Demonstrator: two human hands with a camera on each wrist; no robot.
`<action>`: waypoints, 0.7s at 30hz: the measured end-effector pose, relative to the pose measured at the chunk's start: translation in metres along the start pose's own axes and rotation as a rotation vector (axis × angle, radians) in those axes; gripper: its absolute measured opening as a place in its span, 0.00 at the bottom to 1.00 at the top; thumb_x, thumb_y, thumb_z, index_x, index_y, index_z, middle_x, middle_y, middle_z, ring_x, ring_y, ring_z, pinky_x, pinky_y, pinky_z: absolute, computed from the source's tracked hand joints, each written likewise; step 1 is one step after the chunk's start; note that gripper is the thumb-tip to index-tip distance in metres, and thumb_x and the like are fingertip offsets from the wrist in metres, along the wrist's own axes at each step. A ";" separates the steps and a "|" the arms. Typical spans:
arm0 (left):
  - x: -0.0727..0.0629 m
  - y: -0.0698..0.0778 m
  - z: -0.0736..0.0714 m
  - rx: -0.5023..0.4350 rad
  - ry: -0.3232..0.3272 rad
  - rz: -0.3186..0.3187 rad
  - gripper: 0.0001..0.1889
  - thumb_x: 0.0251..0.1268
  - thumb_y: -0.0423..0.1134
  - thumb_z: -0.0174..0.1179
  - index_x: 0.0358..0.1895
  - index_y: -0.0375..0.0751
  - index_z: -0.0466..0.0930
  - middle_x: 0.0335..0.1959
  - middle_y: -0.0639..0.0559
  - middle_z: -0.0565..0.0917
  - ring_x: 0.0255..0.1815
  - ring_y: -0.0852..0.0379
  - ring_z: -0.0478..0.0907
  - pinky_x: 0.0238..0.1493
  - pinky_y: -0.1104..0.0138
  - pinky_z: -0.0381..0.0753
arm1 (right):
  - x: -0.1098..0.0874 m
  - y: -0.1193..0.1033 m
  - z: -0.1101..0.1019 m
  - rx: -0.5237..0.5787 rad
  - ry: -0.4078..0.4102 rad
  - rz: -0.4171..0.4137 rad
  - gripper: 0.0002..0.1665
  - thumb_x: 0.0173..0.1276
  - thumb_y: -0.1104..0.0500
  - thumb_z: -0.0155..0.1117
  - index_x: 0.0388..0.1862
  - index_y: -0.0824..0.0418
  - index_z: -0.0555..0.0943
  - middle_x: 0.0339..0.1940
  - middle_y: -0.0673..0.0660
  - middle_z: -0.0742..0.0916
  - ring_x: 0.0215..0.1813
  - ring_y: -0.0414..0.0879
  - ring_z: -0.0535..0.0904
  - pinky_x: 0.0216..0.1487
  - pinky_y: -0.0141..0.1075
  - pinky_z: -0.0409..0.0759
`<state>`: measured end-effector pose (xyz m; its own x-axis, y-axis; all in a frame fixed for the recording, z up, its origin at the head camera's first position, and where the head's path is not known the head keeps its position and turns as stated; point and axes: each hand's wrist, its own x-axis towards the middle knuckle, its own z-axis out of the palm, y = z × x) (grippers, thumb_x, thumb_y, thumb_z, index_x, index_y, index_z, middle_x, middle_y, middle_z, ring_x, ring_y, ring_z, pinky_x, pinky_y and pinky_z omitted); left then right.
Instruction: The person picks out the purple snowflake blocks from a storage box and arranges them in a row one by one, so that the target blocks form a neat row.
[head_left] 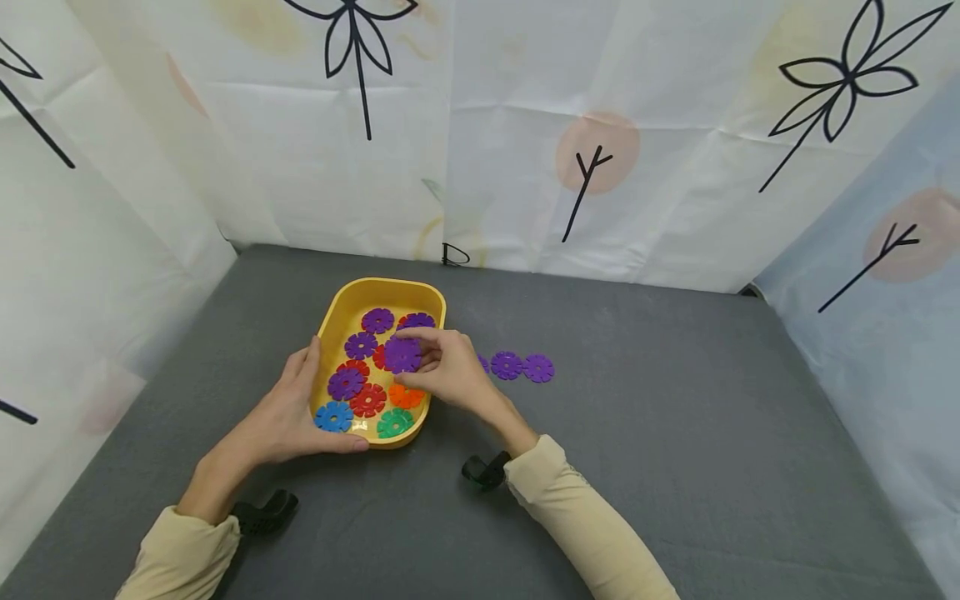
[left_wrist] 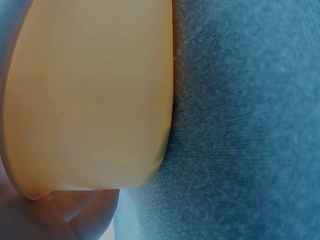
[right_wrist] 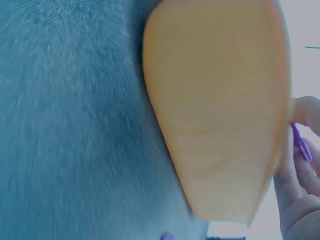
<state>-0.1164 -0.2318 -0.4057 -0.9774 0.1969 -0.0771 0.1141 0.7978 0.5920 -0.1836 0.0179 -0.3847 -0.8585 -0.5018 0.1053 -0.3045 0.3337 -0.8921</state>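
A yellow plastic tub (head_left: 378,286) stands on the grey table, holding several flower-shaped plastic discs in purple, red, blue, orange and green. My left hand (head_left: 288,417) grips the tub's near left corner, thumb along the front and fingers up the left side. Over the tub's right part, my right hand (head_left: 448,371) pinches a purple flower disc (head_left: 402,355) between thumb and fingers. That same purple disc (right_wrist: 301,142) shows edge-on beyond the tub wall (right_wrist: 215,110) in the right wrist view. The left wrist view is mostly tub wall (left_wrist: 90,100), with some fingers (left_wrist: 95,215) at its end.
Right of the tub, a row of purple discs (head_left: 506,365) lies on the grey table (head_left: 675,433), its left end partly hidden by my right hand. White patterned cloth (head_left: 510,192) hangs behind the table and at both sides. Dark straps (head_left: 486,471) sit at my wrists.
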 end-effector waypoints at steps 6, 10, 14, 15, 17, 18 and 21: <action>0.000 0.002 -0.001 0.007 -0.003 -0.009 0.80 0.42 0.68 0.77 0.82 0.38 0.22 0.78 0.29 0.47 0.68 0.32 0.63 0.65 0.35 0.74 | -0.012 0.006 -0.024 -0.004 0.045 0.050 0.33 0.59 0.65 0.79 0.64 0.61 0.82 0.48 0.63 0.87 0.43 0.48 0.85 0.47 0.33 0.88; 0.000 0.001 -0.001 0.003 -0.001 -0.011 0.80 0.41 0.68 0.77 0.82 0.38 0.22 0.78 0.29 0.47 0.69 0.33 0.62 0.66 0.35 0.74 | -0.021 0.013 -0.041 -0.031 0.068 0.066 0.33 0.59 0.65 0.79 0.64 0.61 0.82 0.49 0.64 0.87 0.44 0.50 0.86 0.48 0.35 0.88; 0.000 0.001 -0.001 -0.001 -0.008 -0.018 0.80 0.41 0.68 0.77 0.82 0.39 0.22 0.78 0.30 0.47 0.69 0.33 0.62 0.65 0.35 0.74 | -0.031 0.024 -0.058 -0.048 0.094 0.085 0.33 0.59 0.66 0.78 0.64 0.63 0.81 0.49 0.66 0.88 0.44 0.51 0.87 0.47 0.36 0.89; 0.000 0.001 -0.001 -0.003 -0.010 -0.020 0.80 0.41 0.68 0.77 0.82 0.40 0.22 0.78 0.30 0.46 0.69 0.33 0.62 0.65 0.35 0.75 | -0.033 0.027 -0.062 -0.055 0.100 0.089 0.33 0.59 0.66 0.78 0.64 0.63 0.81 0.48 0.66 0.88 0.44 0.50 0.87 0.47 0.35 0.88; 0.000 0.001 0.000 -0.004 -0.012 -0.023 0.80 0.41 0.68 0.77 0.82 0.40 0.21 0.79 0.30 0.46 0.69 0.33 0.62 0.64 0.35 0.75 | -0.038 0.032 -0.070 -0.064 0.114 0.104 0.33 0.58 0.68 0.78 0.64 0.65 0.81 0.47 0.67 0.89 0.43 0.50 0.87 0.45 0.34 0.88; 0.000 0.001 0.000 -0.005 -0.012 -0.024 0.80 0.41 0.68 0.77 0.82 0.40 0.21 0.79 0.30 0.46 0.69 0.33 0.62 0.64 0.35 0.75 | -0.040 0.034 -0.074 -0.075 0.120 0.113 0.33 0.59 0.68 0.78 0.64 0.65 0.80 0.46 0.66 0.89 0.43 0.50 0.87 0.45 0.33 0.88; 0.000 0.001 0.000 -0.006 -0.012 -0.024 0.80 0.41 0.68 0.77 0.82 0.41 0.21 0.79 0.31 0.46 0.69 0.33 0.62 0.64 0.36 0.75 | -0.048 0.041 -0.086 -0.112 0.137 0.138 0.33 0.58 0.68 0.78 0.64 0.66 0.80 0.46 0.66 0.89 0.43 0.50 0.87 0.44 0.33 0.87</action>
<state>-0.1160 -0.2313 -0.4052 -0.9776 0.1848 -0.1007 0.0897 0.7988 0.5948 -0.1907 0.1243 -0.3888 -0.9409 -0.3348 0.0508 -0.2174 0.4821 -0.8487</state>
